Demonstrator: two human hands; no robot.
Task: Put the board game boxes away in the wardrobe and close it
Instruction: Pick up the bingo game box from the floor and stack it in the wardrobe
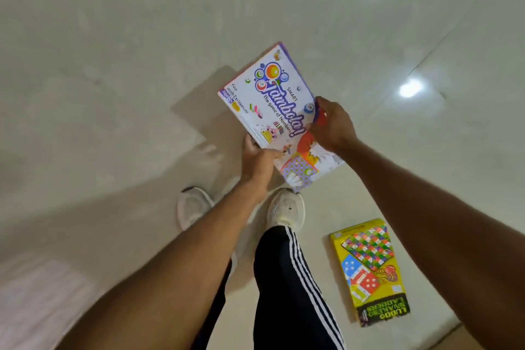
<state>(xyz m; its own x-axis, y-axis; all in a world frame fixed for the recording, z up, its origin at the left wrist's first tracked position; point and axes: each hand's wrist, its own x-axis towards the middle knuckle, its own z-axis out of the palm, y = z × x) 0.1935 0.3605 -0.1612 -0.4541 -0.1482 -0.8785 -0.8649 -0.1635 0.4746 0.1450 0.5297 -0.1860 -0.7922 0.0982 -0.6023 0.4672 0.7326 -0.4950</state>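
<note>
Holding the Tambola box (279, 111) off the floor (113, 65) with both hands, I see it tilted, its printed lid facing the camera. My left hand (257, 163) clamps the near edge at about 7 o'clock of the box, thumb on top; my right hand (332, 128) closes around the side edge at about 3 o'clock. I judge two grips on different edges keep the flat box from swinging while I carry it. The Ludo Snakes and Ladders box (369, 271) lies flat on the floor at 5 o'clock, just beside my right shoe (285, 209). No wardrobe is in view, so storing has not begun.
</note>
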